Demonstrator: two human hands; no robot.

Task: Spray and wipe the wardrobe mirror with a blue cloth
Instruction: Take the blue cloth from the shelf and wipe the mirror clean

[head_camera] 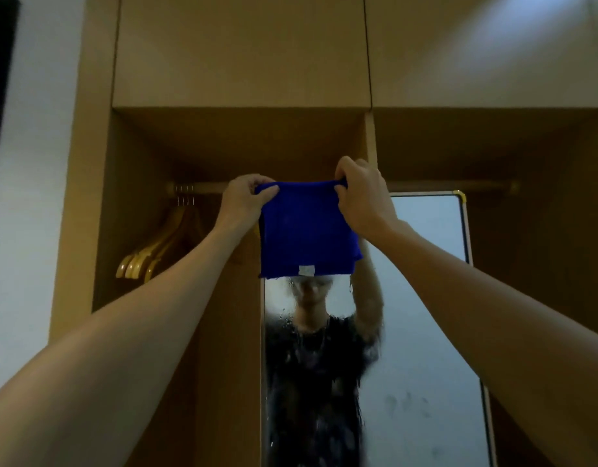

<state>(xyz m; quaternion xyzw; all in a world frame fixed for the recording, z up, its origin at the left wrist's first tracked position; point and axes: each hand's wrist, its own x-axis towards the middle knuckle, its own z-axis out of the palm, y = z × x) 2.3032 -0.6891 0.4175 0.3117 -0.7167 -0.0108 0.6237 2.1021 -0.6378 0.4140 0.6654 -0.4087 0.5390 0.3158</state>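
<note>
A blue cloth (306, 230) hangs folded in front of the upper part of the wardrobe mirror (422, 298), a small white label at its lower edge. My left hand (245, 200) pinches its top left corner and my right hand (359, 197) pinches its top right corner, both raised at arm's length. The tall mirror has a pale frame with a gold corner piece and is wet with droplets and streaks in its left half. It reflects a person in a dark shirt with raised arms. No spray bottle is in view.
The mirror stands inside an open wooden wardrobe (240, 62). A wooden rail (203, 187) runs across behind my hands, with several wooden hangers (156, 251) bunched at its left end. A white wall (28, 197) lies to the left.
</note>
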